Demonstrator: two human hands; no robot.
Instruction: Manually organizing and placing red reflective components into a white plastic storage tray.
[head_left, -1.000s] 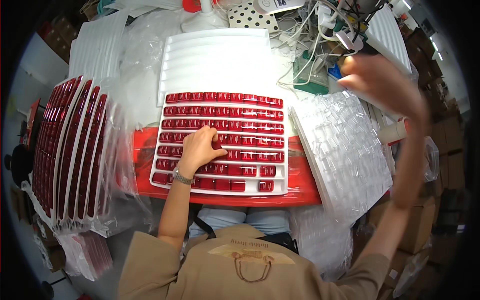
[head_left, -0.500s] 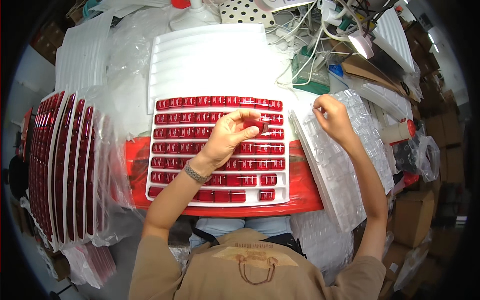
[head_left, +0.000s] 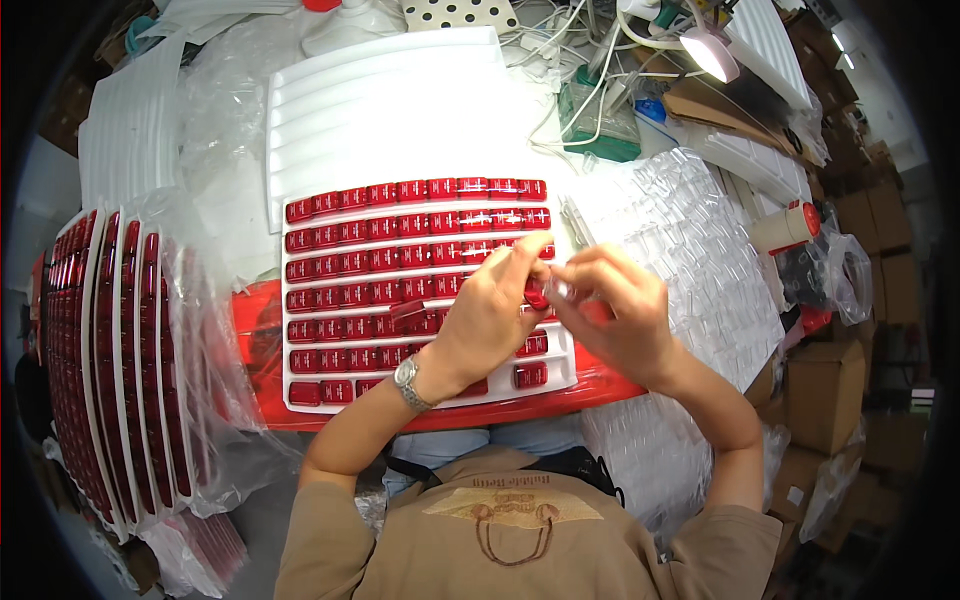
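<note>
My left hand (head_left: 485, 325) is closed around a small glossy red block-shaped container (head_left: 537, 293), held above the right side of a white ridged tray (head_left: 291, 392). My right hand (head_left: 630, 312) meets it there, thumb and fingers pinching a small clear piece (head_left: 556, 288) against the red container. Fingers cover most of both. Rows of similar red containers (head_left: 384, 258) fill the tray under my hands, with a gap in the nearest row. Left of my left hand, a translucent dark red piece (head_left: 408, 312) lies tilted across one row; whether a finger touches it is hidden.
Clear moulded plastic trays (head_left: 690, 260) lie at the right. Filled trays (head_left: 120, 370) stand on edge in plastic wrap at the left. White trays (head_left: 390, 110) lie behind. A lit lamp (head_left: 710, 55), tangled cables and a green box (head_left: 600, 120) are at the far right.
My right hand has come left from over the clear trays to meet my left hand, which has moved slightly right and down with the red container. The camera view has shifted a little.
</note>
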